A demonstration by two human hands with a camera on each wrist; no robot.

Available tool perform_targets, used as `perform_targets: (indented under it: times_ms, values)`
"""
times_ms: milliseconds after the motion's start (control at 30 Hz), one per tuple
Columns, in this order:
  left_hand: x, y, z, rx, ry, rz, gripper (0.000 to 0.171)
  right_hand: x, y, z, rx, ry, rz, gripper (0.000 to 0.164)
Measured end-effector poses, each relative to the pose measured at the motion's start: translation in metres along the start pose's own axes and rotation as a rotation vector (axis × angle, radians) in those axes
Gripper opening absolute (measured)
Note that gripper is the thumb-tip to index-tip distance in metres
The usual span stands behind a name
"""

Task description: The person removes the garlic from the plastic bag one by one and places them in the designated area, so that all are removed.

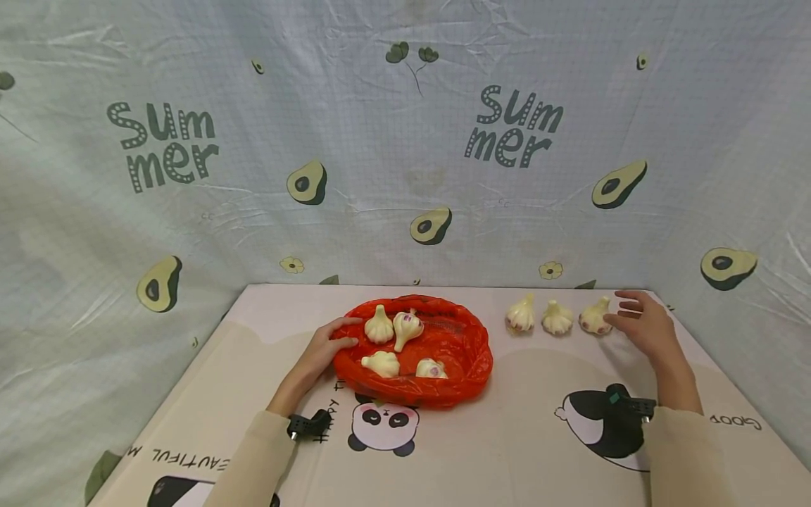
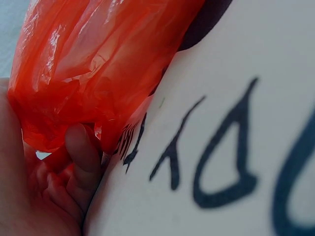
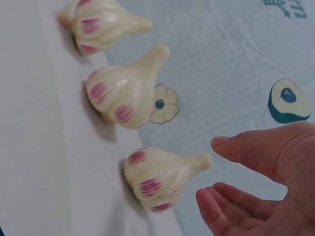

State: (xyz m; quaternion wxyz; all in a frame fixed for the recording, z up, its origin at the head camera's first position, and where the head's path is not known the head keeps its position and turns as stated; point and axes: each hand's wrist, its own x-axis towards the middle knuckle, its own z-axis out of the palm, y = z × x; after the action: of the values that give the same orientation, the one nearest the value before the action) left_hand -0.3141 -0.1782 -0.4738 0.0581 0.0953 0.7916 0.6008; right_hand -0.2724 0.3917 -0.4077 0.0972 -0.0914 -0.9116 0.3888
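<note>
On the left, my left hand [image 1: 323,348] holds the side of a red plastic bag [image 1: 469,352] with a rolled-down rim. Its fingers [image 2: 83,152] are bent against the red plastic in the left wrist view. Inside the bag lie several garlic bulbs [image 1: 379,325]. Three more stand in a row at the back right: a left bulb [image 1: 521,314], a middle bulb [image 1: 557,318] and a right bulb [image 1: 595,317]. Beside the right one is my right hand [image 1: 646,327]. In the right wrist view, its thumb and fingers are spread near that bulb's stem, with a gap between.
A pale table [image 1: 507,436] printed with animals and lettering carries everything. Behind it and at both sides hangs a light cloth [image 1: 355,127] with avocado prints. The row of bulbs stands close to the table's back edge.
</note>
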Motion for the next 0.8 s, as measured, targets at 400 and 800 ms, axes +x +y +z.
perform_targets:
  times_ms: [400,800]
  values:
    - [-0.003,0.000,0.000,0.021,-0.004,0.006,0.047,-0.004,-0.027,-0.004,0.029,0.011,-0.062,0.068]
    - [-0.002,0.000,0.000,-0.005,-0.006,0.003,0.047,-0.011,-0.052,-0.004,0.043,-0.025,-0.156,0.068]
